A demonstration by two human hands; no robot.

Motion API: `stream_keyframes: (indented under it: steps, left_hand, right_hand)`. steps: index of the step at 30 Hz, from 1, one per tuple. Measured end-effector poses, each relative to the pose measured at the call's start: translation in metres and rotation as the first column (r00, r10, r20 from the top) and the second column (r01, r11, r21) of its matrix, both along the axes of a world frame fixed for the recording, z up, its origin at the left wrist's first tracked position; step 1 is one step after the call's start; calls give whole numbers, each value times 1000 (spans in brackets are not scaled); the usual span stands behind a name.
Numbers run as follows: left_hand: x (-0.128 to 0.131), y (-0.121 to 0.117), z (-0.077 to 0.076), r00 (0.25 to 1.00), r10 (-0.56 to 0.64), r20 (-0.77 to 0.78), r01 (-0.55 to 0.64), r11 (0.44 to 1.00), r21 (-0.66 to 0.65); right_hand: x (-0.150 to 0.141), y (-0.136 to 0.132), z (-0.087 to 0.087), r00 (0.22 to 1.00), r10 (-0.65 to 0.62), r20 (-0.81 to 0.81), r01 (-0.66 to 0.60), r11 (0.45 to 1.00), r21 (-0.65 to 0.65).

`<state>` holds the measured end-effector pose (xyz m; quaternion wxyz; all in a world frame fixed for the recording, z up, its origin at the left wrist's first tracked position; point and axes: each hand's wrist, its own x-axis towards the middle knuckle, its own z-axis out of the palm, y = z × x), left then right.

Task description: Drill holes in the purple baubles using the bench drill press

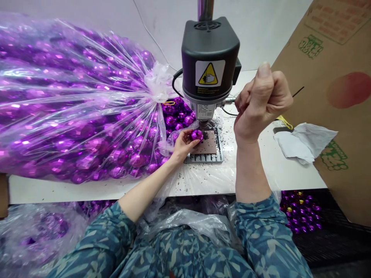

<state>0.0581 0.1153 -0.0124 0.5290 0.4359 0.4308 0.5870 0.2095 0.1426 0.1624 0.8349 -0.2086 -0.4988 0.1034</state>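
My left hand (183,144) is closed around a shiny purple faceted ball (197,135), pinching it with thumb and fingers. The ball is over a small tan board (209,143) on a slotted metal base plate (203,158), close beside and below the lower end of a black bench drill press (211,58). To the right of the machine's head, my right hand (262,102) is raised in a fist around the machine's lever. A metal stub (230,101) runs from the machine toward this fist; most of the grip is hidden by the fingers.
A large tied clear bag (72,104) of purple balls fills the left, with loose purple balls (178,116) beside its knot. Dark shavings litter the table (226,179). White paper (301,143) and a cardboard box (327,58) are right; a black crate (327,227) is below.
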Motion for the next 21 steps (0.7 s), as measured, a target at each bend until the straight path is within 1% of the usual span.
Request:
stream_keyframes:
  steps: [3,7,14,19,21]
  left_hand:
    - [2,4,-2,999,-31,-32,31,999,10]
    - [5,6,-4,998,-62,-22,63,998,28]
    - [8,5,-7,991,-96,-91,105,990,95]
    - [10,-1,-14,986,-94,-139,116,981,157]
    - [11,-4,-14,981,-77,-178,107,979,171]
  right_hand:
    - [0,0,-1,999,-37,39,37,999,-12]
    - [0,0,-2,991,-104,81,106,994,-25]
    - [-1,-2,-2,999,-43,33,44,999,-14]
    - [-1,-3,-2,996,-72,53,75,996,-57]
    - [-1,-4,-1,994,-90,56,94,993,-70]
